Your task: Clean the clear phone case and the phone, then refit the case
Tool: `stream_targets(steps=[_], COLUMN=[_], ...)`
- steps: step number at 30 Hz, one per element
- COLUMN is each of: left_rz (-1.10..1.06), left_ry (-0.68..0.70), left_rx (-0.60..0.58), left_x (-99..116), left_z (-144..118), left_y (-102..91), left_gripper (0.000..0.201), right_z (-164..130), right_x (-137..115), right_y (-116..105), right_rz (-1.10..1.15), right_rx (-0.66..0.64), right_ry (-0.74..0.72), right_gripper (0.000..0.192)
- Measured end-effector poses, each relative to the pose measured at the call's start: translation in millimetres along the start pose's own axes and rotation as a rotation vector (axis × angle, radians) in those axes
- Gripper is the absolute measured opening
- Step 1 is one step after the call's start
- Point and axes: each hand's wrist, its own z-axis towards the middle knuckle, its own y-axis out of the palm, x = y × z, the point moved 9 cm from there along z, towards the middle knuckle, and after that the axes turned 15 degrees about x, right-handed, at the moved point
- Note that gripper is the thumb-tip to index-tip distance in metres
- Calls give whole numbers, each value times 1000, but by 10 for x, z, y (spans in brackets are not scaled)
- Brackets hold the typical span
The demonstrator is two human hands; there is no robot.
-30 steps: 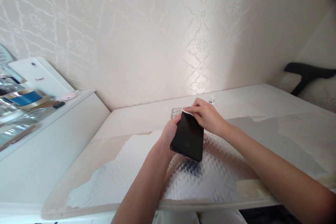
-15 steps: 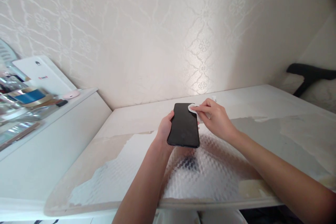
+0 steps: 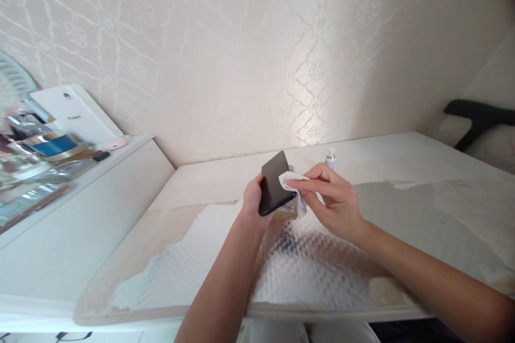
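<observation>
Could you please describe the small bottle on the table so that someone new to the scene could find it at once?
Start at the pale table against the patterned wall. Near its far edge, just beyond the right hand, which presses a white wipe to a black phone, stands the small bottle. It alone stands upright and untouched.

Place: a room in a home, seen from a seat at a table.
Walls: cream wallpaper [image 3: 249,48] embossed with a floral lattice fills the upper half of the frame.
Table: a pale table [image 3: 402,166] with a worn, patchy surface runs across the centre and right.
Left side: a white cabinet [image 3: 80,209] carries cluttered household goods, among them a white box [image 3: 76,115] and a blue-banded tin [image 3: 54,146].
Far right: a dark chair arm [image 3: 475,115] shows against pale upholstery.
</observation>
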Motion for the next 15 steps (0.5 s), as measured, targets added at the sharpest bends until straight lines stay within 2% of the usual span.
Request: stream_targets(steps=[3,6,10,15], left_rz=[39,118,312,346], left_ry=[-12,-53,-121,-264], left_rx=[-92,-127,-158,-263], left_x=[-32,-108,-234,-402], left_z=[-17,-33,-85,-205], left_y=[83,103,98,181], left_gripper=[26,24,23,27], right_z=[-2,27,81,106], right_x=[-1,141,355,521], right_y=[-14,-86,-277,-394], right_rz=[-22,-111,-221,-258], right_rx=[17,79,239,323], right_ry=[-28,-6,70,193], right_gripper=[31,28,25,21])
